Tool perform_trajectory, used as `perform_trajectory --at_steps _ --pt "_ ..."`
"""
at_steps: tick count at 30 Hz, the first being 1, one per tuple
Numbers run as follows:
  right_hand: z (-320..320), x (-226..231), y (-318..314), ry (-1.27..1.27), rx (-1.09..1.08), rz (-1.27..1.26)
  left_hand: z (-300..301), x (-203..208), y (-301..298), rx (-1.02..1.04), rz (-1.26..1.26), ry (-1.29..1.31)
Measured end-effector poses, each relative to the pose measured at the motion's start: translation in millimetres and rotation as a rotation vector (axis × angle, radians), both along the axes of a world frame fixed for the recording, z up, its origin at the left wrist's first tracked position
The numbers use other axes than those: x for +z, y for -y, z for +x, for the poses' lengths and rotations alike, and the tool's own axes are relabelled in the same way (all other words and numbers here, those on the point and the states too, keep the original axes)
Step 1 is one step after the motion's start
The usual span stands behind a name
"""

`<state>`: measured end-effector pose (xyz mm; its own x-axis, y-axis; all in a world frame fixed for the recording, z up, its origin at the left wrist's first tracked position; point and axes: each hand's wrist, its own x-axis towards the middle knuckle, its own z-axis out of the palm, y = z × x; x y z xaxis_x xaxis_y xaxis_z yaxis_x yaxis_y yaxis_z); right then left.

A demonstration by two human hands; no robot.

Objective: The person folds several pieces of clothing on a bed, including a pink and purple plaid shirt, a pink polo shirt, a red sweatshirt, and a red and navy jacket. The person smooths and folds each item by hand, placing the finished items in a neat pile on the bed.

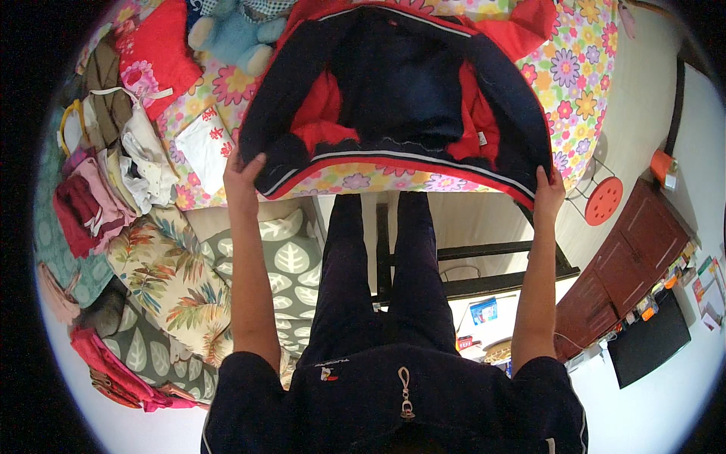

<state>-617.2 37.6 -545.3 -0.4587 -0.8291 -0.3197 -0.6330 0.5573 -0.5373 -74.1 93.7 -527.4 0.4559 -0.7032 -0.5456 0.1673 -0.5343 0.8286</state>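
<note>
A dark navy jacket (401, 83) with red lining and a white-and-red trimmed hem lies spread open over a table with a flowered cover (571, 91). My left hand (243, 172) grips one front corner of its hem, thumb on top. At the opposite corner my right hand (547, 189) is closed on the hem edge, its fingers partly hidden under the cloth. Between the two hands the hem sags in a curve along the table's near edge. A red sleeve-like piece (522, 30) sticks out beyond the jacket at the far right.
Left of the jacket are a folded white cloth with red marks (204, 147), a red garment (155, 57), a blue plush toy (238, 34) and heaped clothes (113, 174). Patterned cushions (174, 280) lie nearer. A red stool (604, 201) and brown cabinet (628, 265) stand right.
</note>
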Motion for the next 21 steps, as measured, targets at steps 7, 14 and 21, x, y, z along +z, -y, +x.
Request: perform_trajectory --at_steps 7,14,21 --pt "199.2 52.2 -37.6 0.260 0.913 0.204 -168.3 32.9 -17.0 -1.109 -0.044 0.211" --pt "158.0 12.6 5.6 0.181 0.662 0.335 -103.6 -45.9 -10.8 -0.749 0.114 0.189" --pt "107.0 -40.5 205.5 -0.340 0.934 -0.302 -37.3 -65.6 170.7 -0.841 -0.414 1.166"
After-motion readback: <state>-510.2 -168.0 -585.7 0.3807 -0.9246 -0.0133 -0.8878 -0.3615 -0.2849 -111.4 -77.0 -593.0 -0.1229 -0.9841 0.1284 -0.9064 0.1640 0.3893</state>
